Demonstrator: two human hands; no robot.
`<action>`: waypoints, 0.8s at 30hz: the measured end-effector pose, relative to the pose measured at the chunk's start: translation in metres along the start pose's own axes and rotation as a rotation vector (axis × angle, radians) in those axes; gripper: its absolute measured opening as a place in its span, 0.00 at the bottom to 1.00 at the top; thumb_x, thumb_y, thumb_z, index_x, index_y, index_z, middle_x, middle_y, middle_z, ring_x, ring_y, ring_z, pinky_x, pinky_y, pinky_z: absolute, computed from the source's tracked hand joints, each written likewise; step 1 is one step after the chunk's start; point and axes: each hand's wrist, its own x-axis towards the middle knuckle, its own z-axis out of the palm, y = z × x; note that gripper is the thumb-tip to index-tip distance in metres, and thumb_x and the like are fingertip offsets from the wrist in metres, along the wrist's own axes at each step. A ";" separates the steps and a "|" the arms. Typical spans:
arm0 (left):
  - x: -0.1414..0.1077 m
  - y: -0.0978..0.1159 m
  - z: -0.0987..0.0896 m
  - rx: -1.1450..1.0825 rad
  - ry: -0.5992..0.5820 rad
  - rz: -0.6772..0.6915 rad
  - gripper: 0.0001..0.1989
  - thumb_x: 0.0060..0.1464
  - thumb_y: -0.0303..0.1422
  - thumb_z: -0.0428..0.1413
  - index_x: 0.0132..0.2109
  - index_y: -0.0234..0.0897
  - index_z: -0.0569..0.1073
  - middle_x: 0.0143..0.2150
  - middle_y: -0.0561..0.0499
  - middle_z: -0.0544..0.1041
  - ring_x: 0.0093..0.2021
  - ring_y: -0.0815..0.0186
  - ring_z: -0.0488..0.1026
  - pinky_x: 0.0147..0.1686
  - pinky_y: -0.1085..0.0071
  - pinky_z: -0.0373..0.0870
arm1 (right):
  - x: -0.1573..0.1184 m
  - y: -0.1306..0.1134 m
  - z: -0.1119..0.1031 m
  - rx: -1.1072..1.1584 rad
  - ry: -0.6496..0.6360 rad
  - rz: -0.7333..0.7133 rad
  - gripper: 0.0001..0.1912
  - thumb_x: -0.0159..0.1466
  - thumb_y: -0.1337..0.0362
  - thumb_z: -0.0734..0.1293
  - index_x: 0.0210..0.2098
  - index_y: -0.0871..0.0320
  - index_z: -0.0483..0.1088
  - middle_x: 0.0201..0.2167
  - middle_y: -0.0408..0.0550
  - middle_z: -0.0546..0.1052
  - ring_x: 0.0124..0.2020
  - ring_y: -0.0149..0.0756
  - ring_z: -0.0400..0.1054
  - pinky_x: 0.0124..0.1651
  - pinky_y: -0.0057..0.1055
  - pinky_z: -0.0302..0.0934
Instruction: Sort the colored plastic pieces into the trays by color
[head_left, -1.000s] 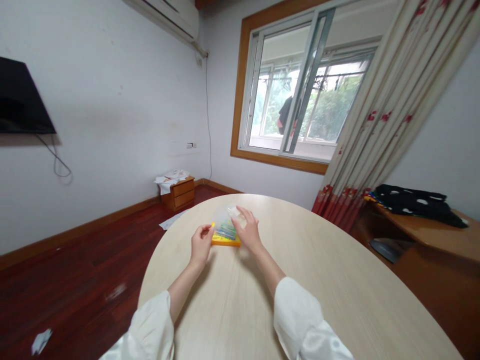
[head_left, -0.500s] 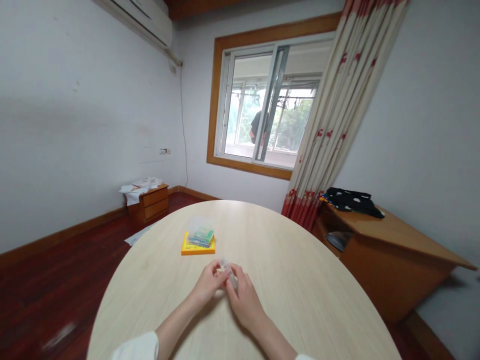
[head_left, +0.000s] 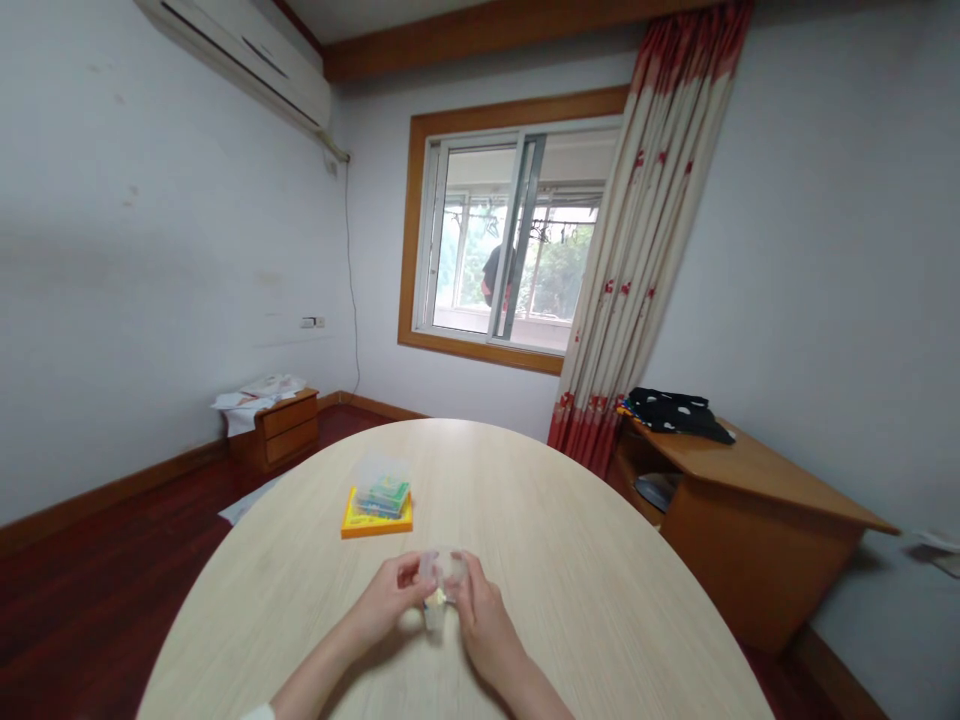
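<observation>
A small clear plastic case (head_left: 434, 614) is held between my hands just above the round pale table (head_left: 555, 560), its parts spread apart, with something small and yellowish inside. My left hand (head_left: 390, 597) grips its left side with bent fingers. On the right side, my right hand (head_left: 482, 612) pinches a clear piece between thumb and fingers. Beyond my left hand lies a yellow-orange box (head_left: 358, 524), and a green and blue packet (head_left: 384, 495) in clear plastic rests on top of it.
A wooden desk (head_left: 757, 470) with dark spotted cloth (head_left: 675, 412) stands to the right. Papers lie on a small drawer cabinet (head_left: 289, 425) at the left. Behind the window, a person in dark clothing (head_left: 495, 272) is partly visible.
The view has tilted up and shifted slightly right. My hands have moved apart a little, and the clear case between them now shows as spread open.
</observation>
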 end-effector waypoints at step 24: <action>-0.017 0.025 -0.001 0.437 -0.161 0.128 0.31 0.34 0.17 0.49 0.47 0.41 0.77 0.47 0.50 0.77 0.46 0.57 0.68 0.54 0.60 0.57 | 0.010 0.009 -0.008 0.159 0.014 0.073 0.12 0.50 0.71 0.55 0.26 0.58 0.68 0.25 0.45 0.74 0.31 0.36 0.68 0.36 0.31 0.60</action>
